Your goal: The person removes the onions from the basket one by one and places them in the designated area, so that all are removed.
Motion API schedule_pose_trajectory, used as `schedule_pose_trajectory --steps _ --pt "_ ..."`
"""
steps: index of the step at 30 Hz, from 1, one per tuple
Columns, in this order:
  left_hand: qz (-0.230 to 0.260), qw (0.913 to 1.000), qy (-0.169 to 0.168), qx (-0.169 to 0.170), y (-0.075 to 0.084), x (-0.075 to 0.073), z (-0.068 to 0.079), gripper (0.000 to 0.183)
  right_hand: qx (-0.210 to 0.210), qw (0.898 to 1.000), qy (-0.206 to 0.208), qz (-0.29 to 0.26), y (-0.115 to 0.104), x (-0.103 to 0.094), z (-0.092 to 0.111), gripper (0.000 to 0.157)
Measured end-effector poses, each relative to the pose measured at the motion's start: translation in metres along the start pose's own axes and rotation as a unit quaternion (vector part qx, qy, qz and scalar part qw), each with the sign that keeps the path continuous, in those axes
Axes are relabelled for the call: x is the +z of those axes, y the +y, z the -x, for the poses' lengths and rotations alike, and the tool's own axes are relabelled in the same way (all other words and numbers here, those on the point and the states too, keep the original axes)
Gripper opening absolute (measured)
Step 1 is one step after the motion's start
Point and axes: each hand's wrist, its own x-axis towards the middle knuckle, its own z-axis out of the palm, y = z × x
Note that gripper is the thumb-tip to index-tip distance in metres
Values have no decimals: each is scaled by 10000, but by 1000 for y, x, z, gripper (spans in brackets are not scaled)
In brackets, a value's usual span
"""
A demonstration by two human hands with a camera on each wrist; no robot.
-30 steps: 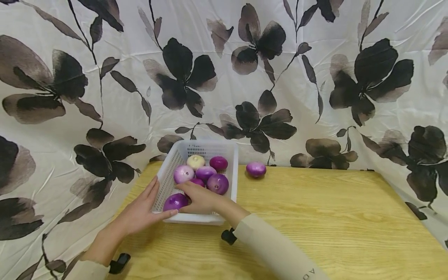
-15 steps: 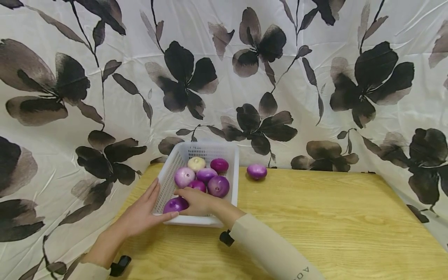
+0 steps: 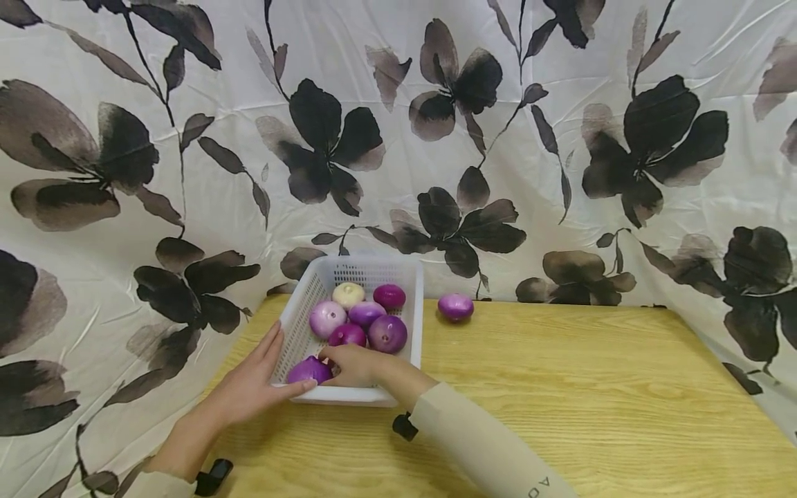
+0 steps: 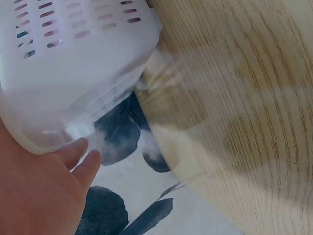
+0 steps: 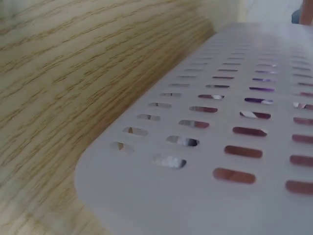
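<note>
A white perforated plastic basket point(image 3: 418, 304) holds several purple onions and one pale onion point(image 3: 349, 295). My left hand point(image 3: 249, 389) lies against the basket's near left corner, thumb along the front rim and straight fingers along the outer left side. In the left wrist view, its fingertips point(image 4: 89, 165) touch the basket's rim. Inside the near left part, my right hand point(image 3: 355, 366) grips a purple onion point(image 3: 309, 371) from its right side; the onion's pointed tip shows upward. The right wrist view has only the slotted basket wall point(image 5: 146, 196), which hides the fingers.
One purple onion point(image 3: 456, 307) lies on the wooden table point(image 3: 560, 387), right of the basket near the back edge. Floral cloth point(image 3: 386, 166) hangs behind the table and along the sides. Other onions sit just beyond my right hand, including a dark purple one point(image 3: 387, 335).
The gripped onion has turned so its tip shows, and it sits slightly further left and nearer. My right fingers have drawn back, uncovering the onion behind them. The left hand keeps its place.
</note>
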Motion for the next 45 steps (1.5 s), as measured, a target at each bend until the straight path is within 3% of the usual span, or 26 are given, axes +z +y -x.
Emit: schedule_pose_trajectory --steps 5,11,18,27,33,45 --pt "-16 10000 2 -26 0 -2 1 120 142 9989 -116 -436 -1 -3 5 53" --pt "9 10000 32 -21 0 0 1 120 170 9987 -66 -468 -1 1 3 50" --pt "66 10000 55 -25 -1 7 4 120 143 9996 13 -261 -4 9 -1 42" --pt "18 10000 44 12 2 6 2 119 54 9995 307 101 0 -1 9 55" --pt "11 10000 22 -42 1 6 3 120 -68 9978 650 88 6 -10 23 62" --pt "-92 10000 13 -19 0 1 0 121 -323 9853 1557 -633 12 -38 51 61"
